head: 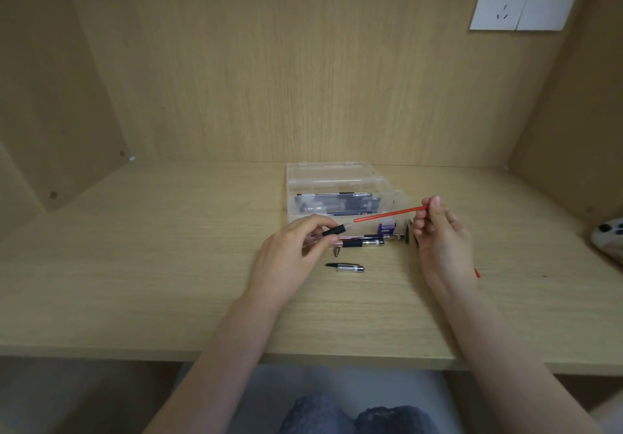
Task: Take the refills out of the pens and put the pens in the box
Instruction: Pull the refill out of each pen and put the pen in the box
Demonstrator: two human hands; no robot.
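Beyond my fingers, on the matte wood-grain desk, I see the clear rectangular plastic box holding dark pens. My left hand curls round a clear pen barrel with a black grip. My right hand pinches the thin red refill, its free end just beside the barrel's tip. Just beside my left fingertips lies 1 silver cap.

Clear box against desk back edge, loose pens just before it, cap nearer front edge, left half unobstructed
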